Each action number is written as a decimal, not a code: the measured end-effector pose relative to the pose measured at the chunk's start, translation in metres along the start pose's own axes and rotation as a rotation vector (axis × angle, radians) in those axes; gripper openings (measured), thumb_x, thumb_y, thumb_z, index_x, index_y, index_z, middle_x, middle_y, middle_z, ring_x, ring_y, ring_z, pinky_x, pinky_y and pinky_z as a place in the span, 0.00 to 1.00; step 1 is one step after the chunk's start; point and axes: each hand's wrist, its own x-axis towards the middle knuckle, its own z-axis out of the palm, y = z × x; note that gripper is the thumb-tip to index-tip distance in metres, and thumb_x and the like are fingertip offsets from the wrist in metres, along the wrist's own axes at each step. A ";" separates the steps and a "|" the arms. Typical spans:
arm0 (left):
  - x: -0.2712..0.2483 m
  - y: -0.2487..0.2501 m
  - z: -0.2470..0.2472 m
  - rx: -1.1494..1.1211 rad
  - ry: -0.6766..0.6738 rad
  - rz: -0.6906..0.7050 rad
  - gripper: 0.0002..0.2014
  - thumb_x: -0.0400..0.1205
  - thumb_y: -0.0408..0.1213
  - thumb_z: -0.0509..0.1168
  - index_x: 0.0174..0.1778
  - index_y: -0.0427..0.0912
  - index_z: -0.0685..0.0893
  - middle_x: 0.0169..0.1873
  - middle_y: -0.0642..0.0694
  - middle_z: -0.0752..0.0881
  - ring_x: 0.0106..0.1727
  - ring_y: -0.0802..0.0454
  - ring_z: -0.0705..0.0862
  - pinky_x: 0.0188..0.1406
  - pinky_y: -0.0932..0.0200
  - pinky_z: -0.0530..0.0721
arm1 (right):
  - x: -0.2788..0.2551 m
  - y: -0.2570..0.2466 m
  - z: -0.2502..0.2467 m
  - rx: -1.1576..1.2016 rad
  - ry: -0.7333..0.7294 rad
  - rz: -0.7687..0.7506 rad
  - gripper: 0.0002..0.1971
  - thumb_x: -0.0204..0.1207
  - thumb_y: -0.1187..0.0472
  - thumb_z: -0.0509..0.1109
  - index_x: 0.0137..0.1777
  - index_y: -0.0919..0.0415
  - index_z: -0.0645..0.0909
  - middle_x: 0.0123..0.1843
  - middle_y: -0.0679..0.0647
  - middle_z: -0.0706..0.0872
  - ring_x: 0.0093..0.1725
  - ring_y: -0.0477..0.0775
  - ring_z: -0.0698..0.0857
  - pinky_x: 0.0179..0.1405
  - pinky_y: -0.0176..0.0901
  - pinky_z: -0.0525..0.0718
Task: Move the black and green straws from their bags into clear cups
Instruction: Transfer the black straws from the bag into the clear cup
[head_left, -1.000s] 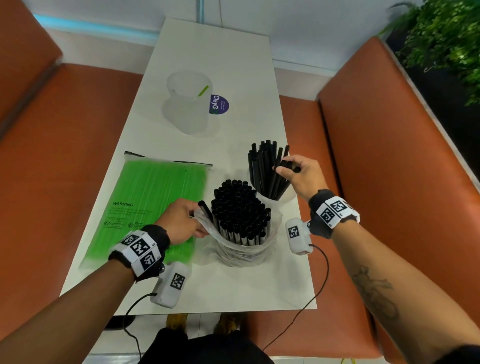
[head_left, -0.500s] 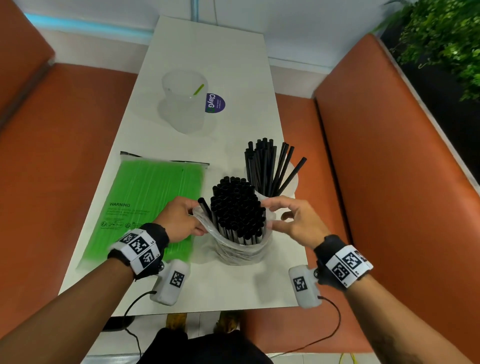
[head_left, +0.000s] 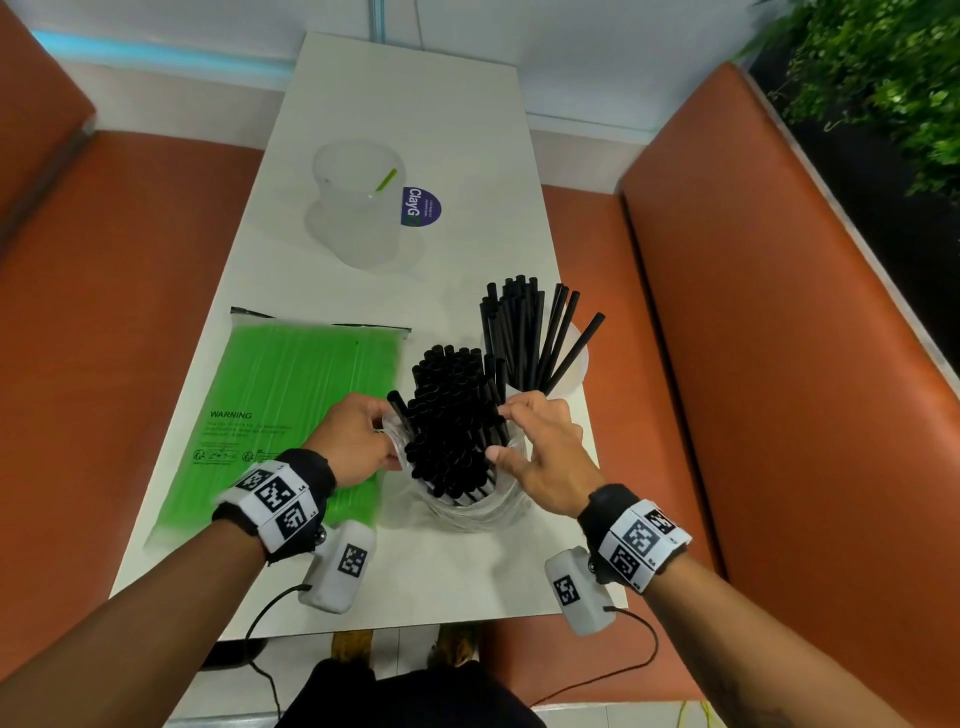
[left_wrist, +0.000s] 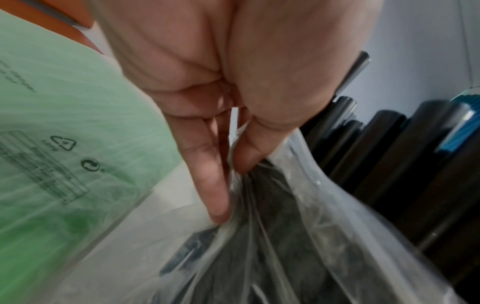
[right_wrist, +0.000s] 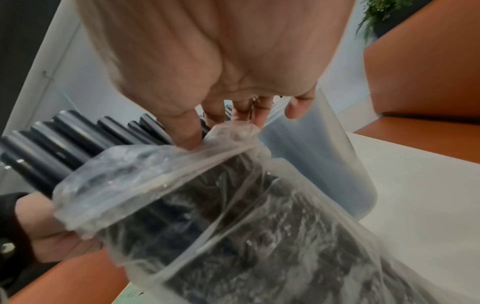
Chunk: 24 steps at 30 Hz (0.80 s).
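Observation:
A clear bag (head_left: 467, 512) stands upright on the table, packed with black straws (head_left: 452, 415). My left hand (head_left: 358, 441) pinches the bag's rim on its left side; in the left wrist view the thumb and fingers (left_wrist: 221, 205) press the plastic (left_wrist: 285, 226). At the bundle's right edge, my right hand (head_left: 540, 452) has its thumb and fingers closed on a few black straws (right_wrist: 64, 144) just above the bag rim (right_wrist: 233, 205). Behind it a clear cup (head_left: 576, 364) holds several black straws (head_left: 519, 332). The flat bag of green straws (head_left: 291, 395) lies to the left. A far clear cup (head_left: 358, 223) holds one green straw (head_left: 387, 179).
The narrow white table (head_left: 415, 104) runs away from me between orange benches (head_left: 779, 364) on both sides. A round purple sticker (head_left: 421, 207) sits beside the far cup. Green plants (head_left: 883, 78) stand at the far right.
My right hand let go of black straws at the near cup and came back to the bag, where it now closes on more. The left hand kept its hold on the bag rim.

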 end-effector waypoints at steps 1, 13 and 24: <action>0.000 0.000 0.000 -0.014 -0.005 -0.001 0.13 0.71 0.12 0.67 0.31 0.35 0.85 0.30 0.45 0.87 0.26 0.61 0.87 0.23 0.75 0.81 | 0.000 -0.002 0.000 -0.017 0.009 -0.006 0.15 0.81 0.53 0.68 0.66 0.54 0.75 0.59 0.40 0.69 0.60 0.45 0.62 0.58 0.45 0.58; 0.000 -0.004 -0.004 -0.096 -0.041 -0.008 0.04 0.74 0.15 0.68 0.41 0.23 0.86 0.37 0.36 0.91 0.34 0.53 0.91 0.33 0.66 0.89 | 0.004 -0.018 -0.027 0.197 0.085 0.013 0.03 0.84 0.58 0.66 0.52 0.56 0.80 0.51 0.54 0.84 0.58 0.54 0.76 0.64 0.50 0.73; -0.001 -0.006 -0.006 -0.097 -0.037 -0.031 0.08 0.76 0.16 0.67 0.38 0.31 0.85 0.35 0.39 0.90 0.32 0.55 0.91 0.31 0.67 0.88 | 0.009 -0.068 -0.136 0.606 0.354 -0.209 0.04 0.85 0.60 0.61 0.49 0.53 0.76 0.45 0.54 0.88 0.55 0.68 0.86 0.65 0.67 0.80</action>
